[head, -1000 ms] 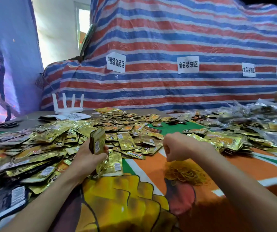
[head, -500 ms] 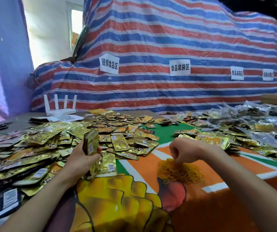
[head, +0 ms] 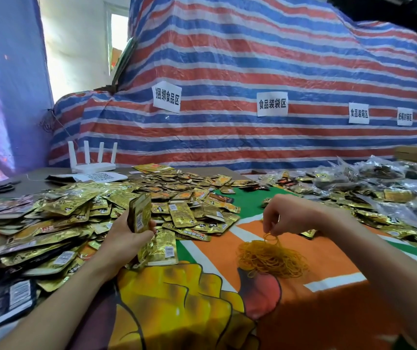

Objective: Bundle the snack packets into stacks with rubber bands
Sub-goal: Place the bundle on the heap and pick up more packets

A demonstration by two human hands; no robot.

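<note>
A stack of gold snack packets is kept gripped upright in the left hand beside the loose packets, while a rubber band has now been pinched up from the band pile by the right hand, a bare fist a moment ago, so wrapping is judged next.

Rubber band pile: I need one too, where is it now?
The rubber band pile lies right of centre in the head view, on the orange tablecloth, just below the right hand.
</note>
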